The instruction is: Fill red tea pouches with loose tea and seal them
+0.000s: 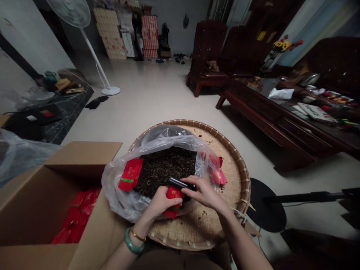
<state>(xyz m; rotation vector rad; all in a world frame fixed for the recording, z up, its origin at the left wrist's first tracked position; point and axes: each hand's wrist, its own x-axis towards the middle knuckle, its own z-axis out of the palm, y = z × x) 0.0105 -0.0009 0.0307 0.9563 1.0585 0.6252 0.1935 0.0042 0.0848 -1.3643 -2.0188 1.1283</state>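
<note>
My left hand (161,202) is closed around a small red packet (173,192) with gold print and a green mark, holding it upright. My right hand (201,190) grips a black handheld bag sealer (180,183), which lies across the packet's top edge. Both hands are over the near edge of a clear plastic bag (118,202), whose mouth is spread wide. Dark, twisted loose tea leaves (165,165) fill it. Flat red packets (131,174) rest on the tea at the left. More red and pink packets (221,174) lie to the right, partly behind the plastic.
Beneath the bag is a round woven bamboo tray (234,168) with scattered leaf bits. An open cardboard box (92,153) at the left holds several red packets (78,213). A black round stand base (264,204) stands at the right, and a dark wooden table (253,112) beyond. A white fan (111,90) stands behind.
</note>
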